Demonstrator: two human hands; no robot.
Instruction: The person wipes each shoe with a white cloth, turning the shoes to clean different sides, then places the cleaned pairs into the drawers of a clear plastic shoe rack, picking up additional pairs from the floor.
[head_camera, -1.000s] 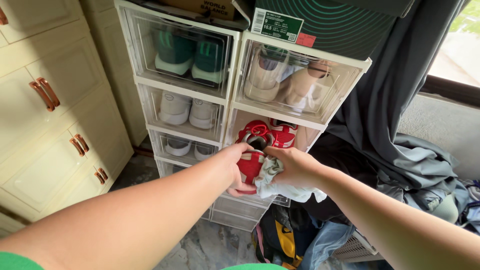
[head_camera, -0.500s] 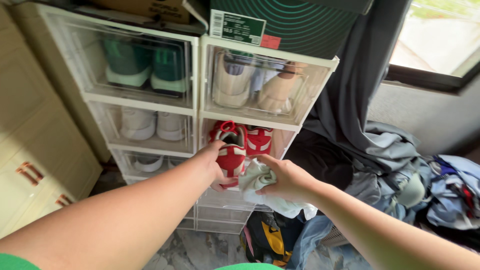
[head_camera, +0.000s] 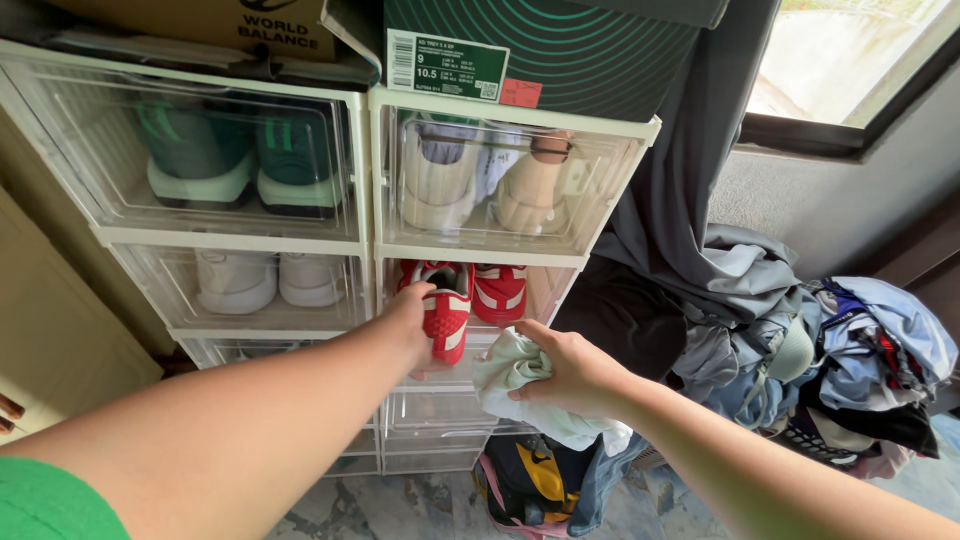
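Left hand (head_camera: 412, 318) is wrapped round a red sneaker w/ white trim (head_camera: 446, 312), fingers curled over its near end, shoe half out of the open clear plastic drawer-box w/ white frame (head_camera: 560, 268), second row, right stack. Shoe's long axis runs roughly vertical in view, tilted a bit, one end pointing down toward me, other end up into the box. Its mate, a second red-and-white sneaker (head_camera: 500, 292), sits inside the same box just to the right, touching or nearly so, can't tell which.

Right hand (head_camera: 562, 368) is bunched on a crumpled pale green-white cloth (head_camera: 518, 372), fingers pinched closed into the fabric, rest of the cloth hanging below the wrist. Cloth is just right of and slightly below the held shoe, near but I see a small gap. So the shoe lies left and up from the cloth hand; left hand is on it, right one next closest.

Around: box above holds cream-white sneakers (head_camera: 480, 185), left stack has green sneakers (head_camera: 240, 165) and white ones (head_camera: 268, 280). Pile of grey-blue clothes (head_camera: 800, 350) on the right.
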